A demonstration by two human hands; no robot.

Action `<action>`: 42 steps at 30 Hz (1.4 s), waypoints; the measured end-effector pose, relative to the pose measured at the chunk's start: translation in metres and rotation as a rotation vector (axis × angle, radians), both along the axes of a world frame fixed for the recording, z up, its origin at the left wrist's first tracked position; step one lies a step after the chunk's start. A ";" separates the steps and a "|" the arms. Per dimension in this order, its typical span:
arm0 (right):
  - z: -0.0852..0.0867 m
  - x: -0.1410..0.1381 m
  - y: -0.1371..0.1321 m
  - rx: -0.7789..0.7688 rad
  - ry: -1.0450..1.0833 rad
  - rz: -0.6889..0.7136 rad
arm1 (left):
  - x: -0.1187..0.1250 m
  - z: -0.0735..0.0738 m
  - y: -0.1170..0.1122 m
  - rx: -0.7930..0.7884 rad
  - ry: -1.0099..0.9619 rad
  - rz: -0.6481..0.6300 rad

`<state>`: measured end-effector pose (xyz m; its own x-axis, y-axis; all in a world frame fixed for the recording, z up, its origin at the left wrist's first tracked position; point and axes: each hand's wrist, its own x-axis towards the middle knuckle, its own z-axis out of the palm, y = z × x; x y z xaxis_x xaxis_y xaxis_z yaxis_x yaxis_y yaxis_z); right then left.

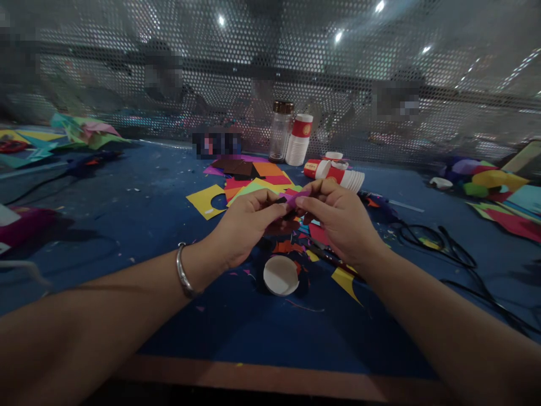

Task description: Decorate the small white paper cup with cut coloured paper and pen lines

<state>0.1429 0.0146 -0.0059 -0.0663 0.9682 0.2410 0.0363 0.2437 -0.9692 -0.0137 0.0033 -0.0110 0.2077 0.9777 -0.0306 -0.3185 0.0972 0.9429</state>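
Note:
In the head view, my left hand [247,225] and my right hand [340,220] meet over the middle of the table. A small piece of purple paper [298,198] is pinched between my right thumb and fingers. My left thumb and fingers are closed on a small dark piece [279,201] at the purple paper's left end; its kind is unclear. Below my hands, a white paper cup [281,276] stands on the blue table. Scissors [327,256] lie partly hidden beneath my right hand, among orange paper scraps [288,247].
Coloured paper sheets [270,172] lie beyond my hands. Behind stand a clear bottle [279,135] and stacked paper cups [300,141], with more cups [333,173] lying sideways. A glue gun [380,207] and its black cable [454,254] are at right. A perforated metal screen [236,90] closes the back.

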 end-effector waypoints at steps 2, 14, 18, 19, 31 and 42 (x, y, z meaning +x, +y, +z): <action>0.000 0.000 0.000 0.003 0.003 -0.001 | 0.000 0.001 0.000 0.001 0.009 0.004; 0.001 0.001 0.000 0.005 -0.013 -0.015 | -0.003 -0.004 0.003 0.030 0.051 -0.023; 0.001 0.002 0.001 0.000 -0.016 -0.017 | -0.004 -0.003 0.004 0.040 0.062 -0.006; 0.001 0.002 0.001 0.001 -0.018 -0.019 | -0.005 -0.003 0.004 0.036 0.064 -0.003; 0.000 0.003 0.001 -0.018 -0.013 -0.010 | -0.003 0.001 0.003 -0.018 0.033 0.014; 0.001 0.001 0.000 -0.020 0.001 -0.004 | -0.003 0.000 0.003 0.015 0.062 -0.002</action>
<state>0.1435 0.0149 -0.0053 -0.0619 0.9731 0.2218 0.0363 0.2243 -0.9738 -0.0166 0.0067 -0.0114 0.2078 0.9777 -0.0293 -0.2591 0.0839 0.9622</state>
